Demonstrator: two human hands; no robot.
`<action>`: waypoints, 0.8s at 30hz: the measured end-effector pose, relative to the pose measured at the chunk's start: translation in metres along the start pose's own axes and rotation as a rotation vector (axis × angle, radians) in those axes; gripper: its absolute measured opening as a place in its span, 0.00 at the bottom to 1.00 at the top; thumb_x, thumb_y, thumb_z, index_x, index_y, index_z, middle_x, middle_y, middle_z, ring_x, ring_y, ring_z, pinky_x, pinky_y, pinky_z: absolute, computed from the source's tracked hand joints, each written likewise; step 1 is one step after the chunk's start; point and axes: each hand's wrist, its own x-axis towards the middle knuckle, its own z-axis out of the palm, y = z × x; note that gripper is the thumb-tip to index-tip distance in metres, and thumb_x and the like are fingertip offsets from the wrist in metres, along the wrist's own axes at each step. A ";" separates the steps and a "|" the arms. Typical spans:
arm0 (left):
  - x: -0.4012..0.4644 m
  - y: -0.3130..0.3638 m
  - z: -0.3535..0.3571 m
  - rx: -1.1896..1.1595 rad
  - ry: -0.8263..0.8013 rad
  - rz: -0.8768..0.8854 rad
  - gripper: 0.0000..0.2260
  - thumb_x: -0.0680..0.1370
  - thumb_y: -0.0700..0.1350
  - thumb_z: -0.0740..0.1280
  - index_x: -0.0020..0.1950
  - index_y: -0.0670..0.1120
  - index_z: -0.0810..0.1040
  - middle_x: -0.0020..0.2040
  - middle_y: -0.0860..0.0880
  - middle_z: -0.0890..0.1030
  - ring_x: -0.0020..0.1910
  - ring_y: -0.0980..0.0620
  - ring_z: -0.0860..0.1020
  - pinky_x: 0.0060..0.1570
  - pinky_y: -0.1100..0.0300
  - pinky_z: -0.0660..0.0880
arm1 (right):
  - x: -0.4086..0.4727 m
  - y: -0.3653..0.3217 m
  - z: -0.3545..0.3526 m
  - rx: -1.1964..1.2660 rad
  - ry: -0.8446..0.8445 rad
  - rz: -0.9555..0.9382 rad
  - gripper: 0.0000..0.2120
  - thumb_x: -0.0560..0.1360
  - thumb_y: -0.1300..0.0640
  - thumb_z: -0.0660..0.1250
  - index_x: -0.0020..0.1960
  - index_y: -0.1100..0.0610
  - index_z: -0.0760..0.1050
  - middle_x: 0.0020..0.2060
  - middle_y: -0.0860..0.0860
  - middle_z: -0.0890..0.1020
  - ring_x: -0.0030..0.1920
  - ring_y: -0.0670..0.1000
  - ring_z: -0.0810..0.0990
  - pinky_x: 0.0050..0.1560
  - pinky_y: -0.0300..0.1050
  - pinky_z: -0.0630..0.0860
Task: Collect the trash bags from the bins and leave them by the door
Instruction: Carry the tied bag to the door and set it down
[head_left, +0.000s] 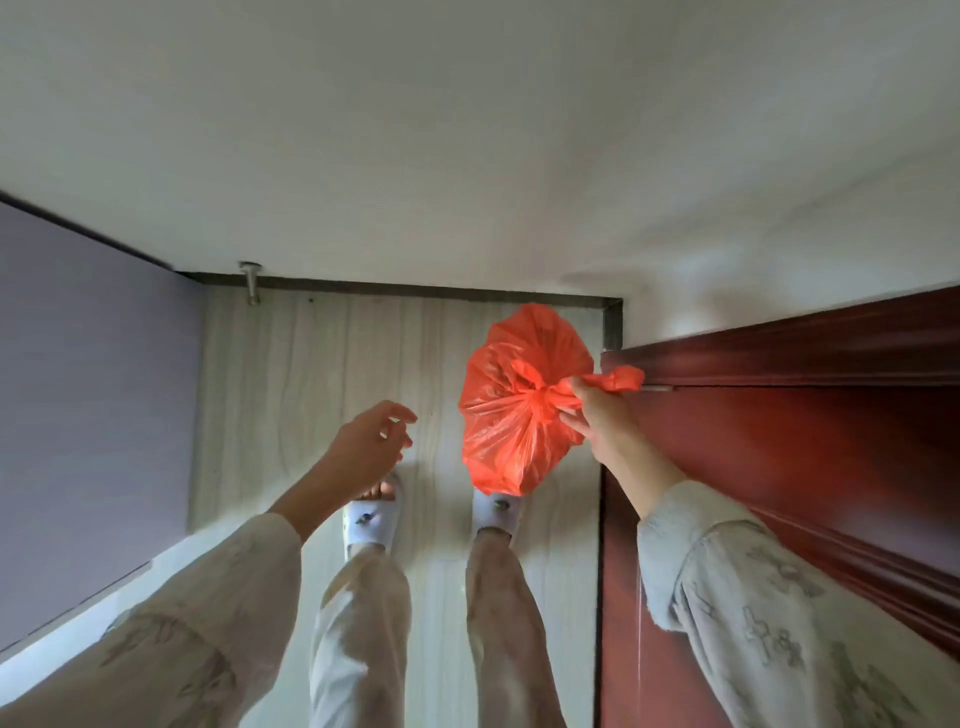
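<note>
A full red-orange trash bag (514, 410) hangs above the floor, tied in a knot at its top. My right hand (597, 415) is shut on the bag's knotted handles, whose end sticks out past my fingers toward the dark red wooden door (810, 447) on the right. The bag hangs just left of the door's edge, over my right foot. My left hand (371, 441) hovers to the left of the bag, apart from it, with its fingers loosely spread and nothing in them.
I stand on a pale wood-grain floor (322, 374) in white slippers (371, 519). A white wall (467, 156) closes the far side, with a metal door stopper (252, 283) at its base. A grey-purple panel (88, 395) stands on the left.
</note>
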 end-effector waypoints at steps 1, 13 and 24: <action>0.015 -0.007 0.012 -0.011 -0.006 -0.018 0.08 0.78 0.38 0.56 0.51 0.47 0.73 0.38 0.51 0.77 0.35 0.53 0.76 0.36 0.64 0.72 | 0.023 0.000 0.003 -0.006 0.021 -0.003 0.14 0.76 0.61 0.64 0.60 0.63 0.69 0.58 0.60 0.75 0.58 0.56 0.77 0.51 0.47 0.76; 0.136 -0.030 0.092 0.071 -0.038 -0.029 0.11 0.78 0.39 0.55 0.55 0.46 0.75 0.44 0.49 0.79 0.45 0.49 0.77 0.46 0.60 0.70 | 0.190 -0.006 0.011 0.174 0.181 -0.037 0.17 0.77 0.61 0.62 0.65 0.61 0.67 0.56 0.59 0.77 0.48 0.54 0.78 0.42 0.45 0.80; 0.091 -0.030 0.087 0.100 -0.108 -0.118 0.11 0.79 0.41 0.55 0.56 0.45 0.75 0.48 0.47 0.81 0.48 0.46 0.79 0.53 0.54 0.75 | 0.148 0.020 -0.011 0.153 -0.037 0.139 0.12 0.78 0.60 0.59 0.60 0.61 0.72 0.46 0.56 0.76 0.51 0.51 0.75 0.50 0.46 0.80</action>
